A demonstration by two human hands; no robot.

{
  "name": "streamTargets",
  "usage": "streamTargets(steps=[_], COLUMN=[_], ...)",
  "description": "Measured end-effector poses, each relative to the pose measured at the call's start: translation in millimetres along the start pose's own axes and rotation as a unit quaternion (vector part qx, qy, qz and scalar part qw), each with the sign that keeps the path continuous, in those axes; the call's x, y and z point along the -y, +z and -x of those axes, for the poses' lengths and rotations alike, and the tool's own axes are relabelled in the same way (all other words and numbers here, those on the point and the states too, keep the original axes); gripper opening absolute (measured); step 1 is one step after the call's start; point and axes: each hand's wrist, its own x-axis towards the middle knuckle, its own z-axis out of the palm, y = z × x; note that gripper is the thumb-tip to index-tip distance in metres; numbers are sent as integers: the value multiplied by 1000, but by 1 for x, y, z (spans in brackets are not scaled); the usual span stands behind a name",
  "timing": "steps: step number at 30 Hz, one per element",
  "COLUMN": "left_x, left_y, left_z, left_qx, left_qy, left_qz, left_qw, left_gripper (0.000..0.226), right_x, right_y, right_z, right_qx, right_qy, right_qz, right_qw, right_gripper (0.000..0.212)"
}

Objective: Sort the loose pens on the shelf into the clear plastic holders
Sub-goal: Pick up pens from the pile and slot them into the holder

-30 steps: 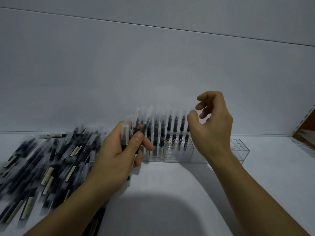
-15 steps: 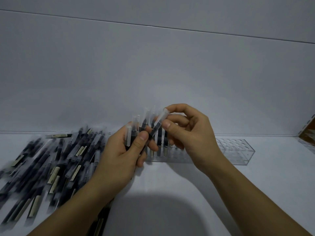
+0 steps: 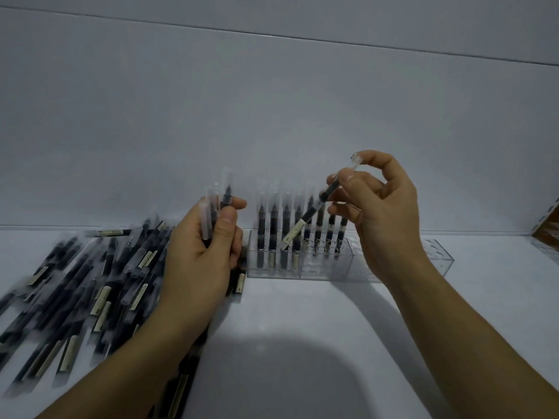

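Pen (image 3: pixel 311 211) pinched, right hand (image 3: pixel 384 216) (label (image 3: pixel 292 235) unreadable).

You hold a single pen (image 3: pixel 314 207) in your right grip (image 3: pixel 384 213) and at least two held pens (image 3: pixel 227 195) in your left grip (image 3: pixel 199 261). About eight standing pens (image 3: pixel 273 225) fill the clear holder (image 3: pixel 435 258). Loose pens (image 3: pixel 99 282) at left: dozens, too blurred to count. A second holder (image 3: pixel 547 252) shows at far right.
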Motion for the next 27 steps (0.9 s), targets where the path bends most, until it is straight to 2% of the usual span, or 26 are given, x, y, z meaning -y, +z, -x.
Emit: streamTargets(steps=[5,9,10,13,19,27], left_x=[-1,1,1,0,-2,-4], left_y=[2,1,2,4,5,6], left_z=[2,1,2,5,8,7], left_qx=[10,48,60,98,164,156], left_qy=[-17,-71,-81,-72,-24,-16], left_qz=[34,85,88,73,-16,19], left_qw=[999,993,991,990,986,987], left_gripper=[27,18,23,34,23,22], right_x=[-1,-6,-7,-9,-13,-26], right_y=[-3,-4,-5,-4,-2,-2], right_z=[-2,-2,-2,-2,0,3], right_qx=[-61,-78,-77,-68,-28,18], right_qy=[-41,-101,-118,-147,-156,-153], right_qz=[62,140,159,192,227,299], right_qw=[995,982,977,968,961,942], right_gripper=[20,23,25,28,27,29])
